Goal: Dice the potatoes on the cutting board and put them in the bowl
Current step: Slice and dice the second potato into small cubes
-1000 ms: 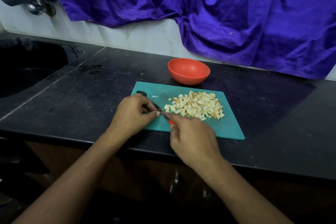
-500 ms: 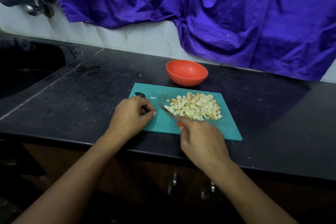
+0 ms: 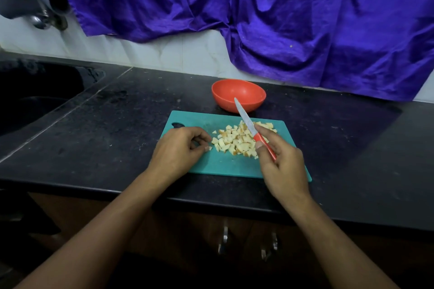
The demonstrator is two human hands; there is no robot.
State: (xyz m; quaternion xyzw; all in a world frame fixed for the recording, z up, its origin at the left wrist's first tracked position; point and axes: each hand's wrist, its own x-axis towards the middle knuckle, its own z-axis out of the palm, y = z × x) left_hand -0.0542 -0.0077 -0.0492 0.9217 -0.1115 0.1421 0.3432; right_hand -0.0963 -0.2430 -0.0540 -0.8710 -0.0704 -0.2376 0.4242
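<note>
Mid-frame, the right hand grips a red-handled knife above diced potatoes on the teal cutting board; the left hand rests curled beside them, below the red bowl.

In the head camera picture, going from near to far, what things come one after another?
Flat teal plastic cutting board → round orange bowl → crumpled purple cloth hanging at the wall.
</note>
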